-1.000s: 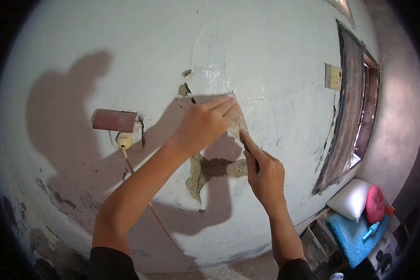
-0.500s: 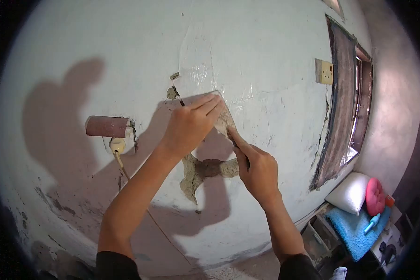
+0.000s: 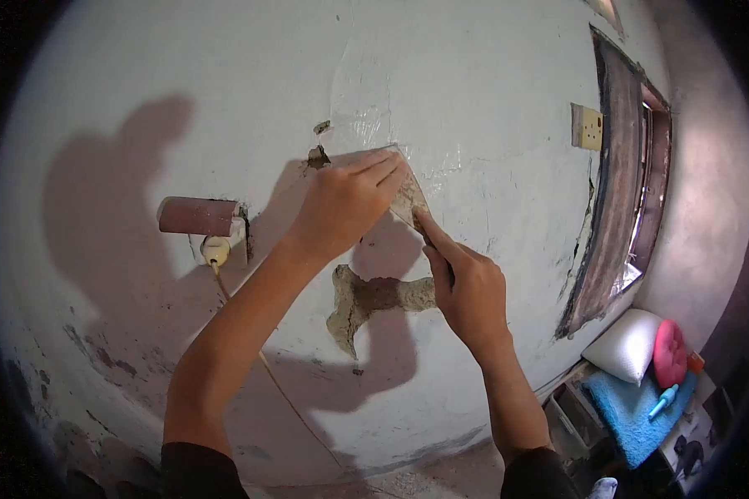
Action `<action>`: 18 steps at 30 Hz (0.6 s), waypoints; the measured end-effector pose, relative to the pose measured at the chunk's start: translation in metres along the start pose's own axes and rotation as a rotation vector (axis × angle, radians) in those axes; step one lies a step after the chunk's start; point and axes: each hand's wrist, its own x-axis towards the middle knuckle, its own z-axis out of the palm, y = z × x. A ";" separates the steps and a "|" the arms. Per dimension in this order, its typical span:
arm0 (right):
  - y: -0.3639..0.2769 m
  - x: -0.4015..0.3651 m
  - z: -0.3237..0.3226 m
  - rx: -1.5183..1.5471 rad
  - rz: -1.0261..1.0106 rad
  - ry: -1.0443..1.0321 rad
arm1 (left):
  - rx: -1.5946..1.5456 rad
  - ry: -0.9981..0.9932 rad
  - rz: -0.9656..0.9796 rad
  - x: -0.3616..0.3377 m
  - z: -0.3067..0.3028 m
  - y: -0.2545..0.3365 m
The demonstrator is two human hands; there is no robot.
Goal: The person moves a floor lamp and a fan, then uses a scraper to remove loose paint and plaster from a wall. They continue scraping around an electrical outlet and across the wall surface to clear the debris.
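Note:
A flat scraper blade (image 3: pixel 408 197) lies tilted against the pale wall (image 3: pixel 491 100). My right hand (image 3: pixel 472 291) is wrapped round its dark handle, the index finger stretched along it. My left hand (image 3: pixel 349 200) presses its fingers together on the blade's upper edge; its palm side is hidden. Below the hands, a patch of broken plaster (image 3: pixel 374 295) shows bare rough material. Two small holes, one of them a dark hole (image 3: pixel 317 156), sit above my left hand. Shiny wet-looking streaks mark the wall above the blade.
At left, a reddish roll-shaped fixture (image 3: pixel 195 216) sits above a plug (image 3: pixel 215 249) with a hanging cord. At right are a socket (image 3: pixel 591 128) and a framed window (image 3: pixel 616 183). Lower right hold a white pillow (image 3: pixel 628 343), a pink cushion (image 3: pixel 670 353) and a blue towel (image 3: pixel 628 416).
Both hands and the scraper have shifted slightly upward along the wall. The camera view has also moved a little, and both hands keep their hold.

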 end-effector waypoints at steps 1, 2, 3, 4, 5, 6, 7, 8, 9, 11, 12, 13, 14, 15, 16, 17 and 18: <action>0.000 -0.001 -0.002 -0.001 0.001 -0.002 | 0.006 0.009 -0.017 0.004 -0.002 -0.002; -0.001 -0.001 -0.005 0.010 -0.010 -0.005 | 0.005 0.009 -0.019 0.004 -0.004 0.001; -0.002 -0.001 -0.009 0.023 -0.019 -0.006 | -0.006 -0.034 -0.018 0.001 -0.006 0.004; -0.005 -0.005 -0.013 0.005 -0.003 -0.047 | -0.015 -0.074 -0.012 0.001 -0.008 0.004; -0.003 0.002 -0.010 0.003 -0.009 -0.036 | -0.008 -0.065 -0.007 0.004 -0.007 -0.002; 0.000 0.011 -0.005 -0.010 -0.042 0.008 | 0.018 -0.018 -0.021 0.007 -0.003 -0.009; -0.001 0.015 0.000 -0.020 -0.061 0.040 | 0.032 0.015 -0.038 0.008 0.000 -0.012; -0.008 0.019 -0.001 0.012 -0.018 0.028 | 0.030 0.008 -0.044 0.015 -0.006 -0.014; -0.010 0.019 -0.008 0.011 -0.020 0.031 | 0.031 0.011 -0.042 0.015 -0.006 -0.013; -0.014 0.010 -0.019 -0.017 0.023 -0.070 | -0.019 -0.076 -0.013 0.009 -0.008 -0.009; -0.010 0.004 -0.013 0.027 -0.005 -0.022 | -0.006 -0.066 0.029 0.007 -0.010 -0.006; -0.009 0.011 -0.010 0.026 -0.015 -0.021 | 0.001 -0.061 0.025 0.010 -0.010 -0.010; -0.010 0.018 -0.007 0.019 -0.008 0.010 | 0.001 -0.041 0.001 0.016 -0.011 -0.015; -0.012 0.021 -0.005 0.011 0.004 0.042 | -0.002 -0.024 -0.020 0.021 -0.014 -0.017; -0.018 0.022 -0.008 0.022 0.047 0.017 | -0.010 -0.088 -0.034 0.023 -0.017 -0.018; -0.017 0.020 -0.008 0.019 0.044 0.015 | -0.009 -0.085 -0.038 0.021 -0.015 -0.017; -0.015 0.014 -0.008 0.012 0.030 0.009 | -0.013 -0.054 -0.002 0.016 -0.011 -0.015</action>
